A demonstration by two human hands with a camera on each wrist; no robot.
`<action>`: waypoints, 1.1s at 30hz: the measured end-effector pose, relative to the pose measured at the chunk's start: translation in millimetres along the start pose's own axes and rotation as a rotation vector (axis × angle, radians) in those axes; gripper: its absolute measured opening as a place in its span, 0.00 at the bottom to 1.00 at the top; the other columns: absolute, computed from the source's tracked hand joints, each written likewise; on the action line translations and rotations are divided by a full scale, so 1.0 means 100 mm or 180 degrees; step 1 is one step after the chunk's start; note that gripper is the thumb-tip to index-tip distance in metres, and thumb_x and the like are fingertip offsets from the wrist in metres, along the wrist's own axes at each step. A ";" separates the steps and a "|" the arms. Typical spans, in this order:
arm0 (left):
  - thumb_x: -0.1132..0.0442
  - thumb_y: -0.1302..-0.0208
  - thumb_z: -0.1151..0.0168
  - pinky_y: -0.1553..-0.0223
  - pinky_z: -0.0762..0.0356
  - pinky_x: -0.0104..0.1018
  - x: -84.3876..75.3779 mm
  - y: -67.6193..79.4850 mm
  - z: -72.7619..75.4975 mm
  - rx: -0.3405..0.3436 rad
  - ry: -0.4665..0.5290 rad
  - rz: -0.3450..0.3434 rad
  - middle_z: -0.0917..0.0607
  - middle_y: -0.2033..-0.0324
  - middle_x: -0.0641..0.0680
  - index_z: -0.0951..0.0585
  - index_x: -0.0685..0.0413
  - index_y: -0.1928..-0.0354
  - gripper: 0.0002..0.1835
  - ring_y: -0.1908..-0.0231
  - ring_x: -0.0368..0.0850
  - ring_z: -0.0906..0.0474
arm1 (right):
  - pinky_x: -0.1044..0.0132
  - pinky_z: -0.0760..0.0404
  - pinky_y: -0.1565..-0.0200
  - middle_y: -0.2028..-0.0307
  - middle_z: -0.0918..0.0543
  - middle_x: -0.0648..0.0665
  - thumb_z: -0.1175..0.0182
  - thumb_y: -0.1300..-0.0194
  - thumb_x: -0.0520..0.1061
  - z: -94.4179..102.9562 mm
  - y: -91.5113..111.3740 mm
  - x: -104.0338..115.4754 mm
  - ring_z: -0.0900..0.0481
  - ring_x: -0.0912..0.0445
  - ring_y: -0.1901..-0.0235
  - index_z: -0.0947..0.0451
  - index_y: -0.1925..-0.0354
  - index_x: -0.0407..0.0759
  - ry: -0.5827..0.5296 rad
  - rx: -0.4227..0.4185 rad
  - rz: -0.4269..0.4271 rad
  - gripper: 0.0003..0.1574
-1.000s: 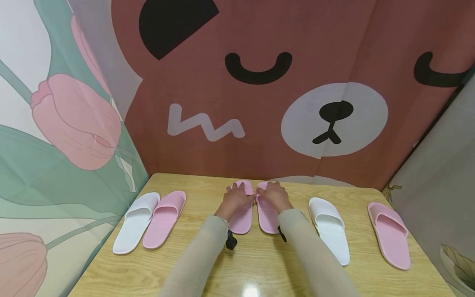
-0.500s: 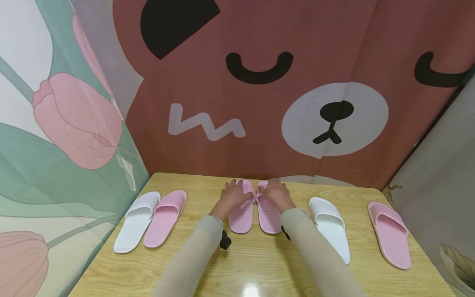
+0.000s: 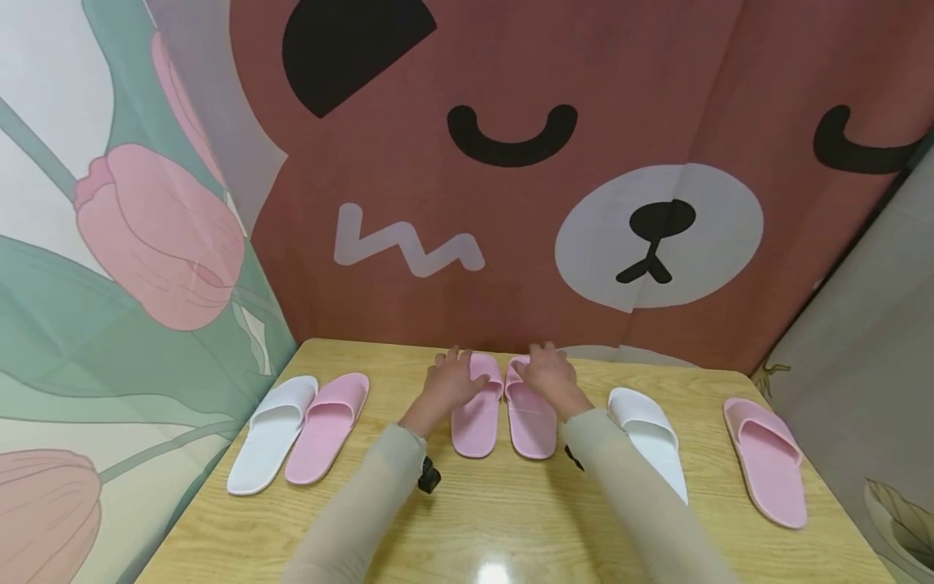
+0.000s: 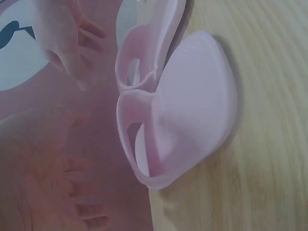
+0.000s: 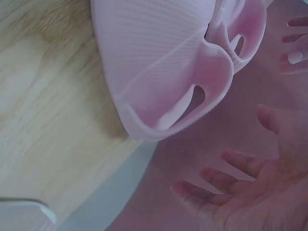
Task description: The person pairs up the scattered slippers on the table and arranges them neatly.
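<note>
Side by side at the table's back edge lie two pink slippers, the left one (image 3: 475, 426) and the right one (image 3: 532, 426), toes pointing at the backdrop. My left hand (image 3: 447, 384) hovers by the left slipper's outer side, overlapping its strap in the head view. In the left wrist view the left hand (image 4: 43, 173) is spread, with a gap between it and the slipper. My right hand (image 3: 551, 379) is over the right slipper's toe end. The right wrist view has the right hand (image 5: 255, 192) with fingers spread, apart from the slipper's strap opening. Neither hand holds anything.
At the left of the wooden table (image 3: 481, 511) lie a white slipper (image 3: 263, 450) and a pink slipper (image 3: 319, 442), close together. A white slipper (image 3: 653, 450), partly behind the right sleeve, and another pink slipper (image 3: 775, 478) lie apart at the right. A bear-print cloth (image 3: 511, 308) hangs behind.
Both hands have moved apart and outward from the middle pink slippers, left hand leftward and right hand rightward. The two slippers stay side by side.
</note>
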State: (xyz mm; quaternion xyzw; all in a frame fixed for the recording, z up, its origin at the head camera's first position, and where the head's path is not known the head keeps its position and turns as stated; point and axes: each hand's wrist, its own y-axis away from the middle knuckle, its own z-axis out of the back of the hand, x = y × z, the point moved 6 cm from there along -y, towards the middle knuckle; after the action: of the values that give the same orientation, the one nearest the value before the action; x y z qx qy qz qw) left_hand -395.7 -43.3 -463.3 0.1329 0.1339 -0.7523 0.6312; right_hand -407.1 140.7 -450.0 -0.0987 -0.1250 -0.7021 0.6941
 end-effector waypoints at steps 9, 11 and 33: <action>0.38 0.31 0.43 0.34 0.35 0.61 0.04 0.10 0.13 -0.0135 -0.0253 -0.0099 0.35 0.27 0.63 0.34 0.56 0.26 0.41 0.30 0.65 0.39 | 0.37 0.25 0.43 0.32 0.34 0.28 0.45 0.27 0.63 0.14 0.09 -0.05 0.32 0.28 0.36 0.36 0.27 0.39 0.0066 -0.0070 0.0142 0.42; 0.38 0.31 0.42 0.34 0.35 0.61 0.05 0.12 0.16 -0.0175 -0.0259 -0.0122 0.35 0.27 0.63 0.33 0.56 0.26 0.40 0.30 0.66 0.39 | 0.37 0.25 0.43 0.32 0.34 0.28 0.46 0.27 0.63 0.18 0.11 -0.06 0.32 0.28 0.36 0.36 0.27 0.39 0.0091 -0.0101 0.0182 0.42; 0.41 0.32 0.40 0.31 0.40 0.62 0.29 0.38 0.47 -0.0374 -0.0239 -0.0241 0.36 0.26 0.64 0.34 0.56 0.26 0.40 0.28 0.66 0.41 | 0.36 0.32 0.35 0.29 0.37 0.28 0.46 0.27 0.61 0.47 0.34 -0.20 0.38 0.28 0.31 0.37 0.27 0.36 0.0110 -0.0324 0.0368 0.42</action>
State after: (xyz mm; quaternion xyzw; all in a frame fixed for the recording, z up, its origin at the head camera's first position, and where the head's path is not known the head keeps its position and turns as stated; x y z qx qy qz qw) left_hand -364.8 -93.1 -431.8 0.0622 0.1590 -0.7710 0.6135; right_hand -374.5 174.5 -410.7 -0.1288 -0.0711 -0.6679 0.7296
